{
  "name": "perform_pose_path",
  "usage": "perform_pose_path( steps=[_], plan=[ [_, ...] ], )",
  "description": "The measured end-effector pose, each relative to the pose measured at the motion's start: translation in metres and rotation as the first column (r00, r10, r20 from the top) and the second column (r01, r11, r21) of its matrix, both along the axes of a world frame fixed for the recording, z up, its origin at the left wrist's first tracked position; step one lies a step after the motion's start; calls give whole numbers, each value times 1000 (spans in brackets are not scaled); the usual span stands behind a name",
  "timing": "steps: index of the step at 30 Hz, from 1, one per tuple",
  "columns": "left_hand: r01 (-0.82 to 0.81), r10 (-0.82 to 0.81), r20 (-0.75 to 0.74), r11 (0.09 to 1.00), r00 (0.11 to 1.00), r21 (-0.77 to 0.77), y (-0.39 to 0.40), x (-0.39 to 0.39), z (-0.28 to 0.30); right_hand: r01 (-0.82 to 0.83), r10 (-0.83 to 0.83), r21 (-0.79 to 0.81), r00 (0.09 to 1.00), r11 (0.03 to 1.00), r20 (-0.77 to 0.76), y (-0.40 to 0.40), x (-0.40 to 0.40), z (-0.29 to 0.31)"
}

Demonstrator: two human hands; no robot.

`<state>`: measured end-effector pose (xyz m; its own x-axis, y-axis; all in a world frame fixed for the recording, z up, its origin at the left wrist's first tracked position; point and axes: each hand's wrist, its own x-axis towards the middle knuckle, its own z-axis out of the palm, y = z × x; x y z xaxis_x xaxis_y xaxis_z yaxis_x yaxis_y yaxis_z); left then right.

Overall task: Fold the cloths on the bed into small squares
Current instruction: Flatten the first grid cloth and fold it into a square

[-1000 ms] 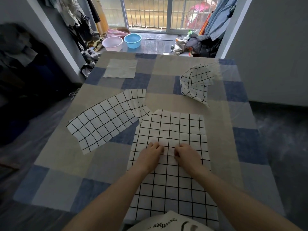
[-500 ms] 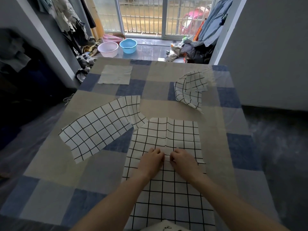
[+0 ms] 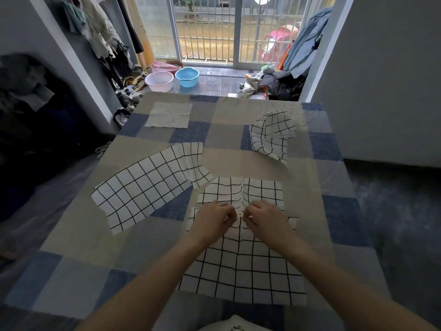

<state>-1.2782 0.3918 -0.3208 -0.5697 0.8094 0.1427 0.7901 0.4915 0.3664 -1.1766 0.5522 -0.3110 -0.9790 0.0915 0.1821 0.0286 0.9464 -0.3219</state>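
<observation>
The cloth (image 3: 241, 263) I am working lies flat on the bed (image 3: 78, 237) directly in front of me, at 6 o'clock of the bed surface. A raised pleat now runs from my fingers toward 12 o'clock along the cloth's centre line. A second ago the fabric was flat and my fingers pressed down on it. Now my left hand (image 3: 212, 218) and right hand (image 3: 265, 218) sit close together, fingers curled, each pinching the fabric at the middle. In my judgement this starts the first fold: the cloth is gathered at the centre line, not yet folded over.

Outward: a second checked cloth (image 3: 148, 187) lies spread at 10 o'clock, its near corner just beside the working cloth. A third checked cloth (image 3: 272, 134), crumpled, lies at 1 o'clock, well apart. A plain cloth (image 3: 169, 115) lies flat at 11 o'clock. These three occupy the same positions as before; none has been folded small.
</observation>
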Motion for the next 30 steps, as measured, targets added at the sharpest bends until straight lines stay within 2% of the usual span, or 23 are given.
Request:
perform_pose_path(
  steps=[6,11,13,15,18,23,26,28,30],
  plan=[
    [82,-75,-139,996,987,42,6,0,28,-35,35,35,999,999,-14,3,-2,23],
    [108,-110,-85,994,990,-27,5,-4,49,-13,14,20,999,1000,-35,2,2,43],
    [128,-135,-127,990,983,-66,6,-4,58,9,-9,-2,1000,1000,30,4,3,49],
    [136,-147,-138,987,979,-82,5,-2,66,40,-34,-32,987,999,156,10,5,54],
    [120,-135,-147,987,980,-109,-4,-6,75,52,-50,-1,964,999,263,24,15,56],
    [24,-49,-103,972,993,-233,-33,-22,80,116,-97,-46,948,992,304,56,39,47],
    [18,-11,22,935,1000,-353,-47,-32,76,172,-123,-101,920,980,373,66,48,41],
    [57,-7,112,893,994,-447,-54,-37,71,226,-155,-177,926,958,344,71,51,36],
    [93,-21,139,838,990,-537,-59,-39,65,291,-210,-274,934,917,290,74,55,33]
  ],
)
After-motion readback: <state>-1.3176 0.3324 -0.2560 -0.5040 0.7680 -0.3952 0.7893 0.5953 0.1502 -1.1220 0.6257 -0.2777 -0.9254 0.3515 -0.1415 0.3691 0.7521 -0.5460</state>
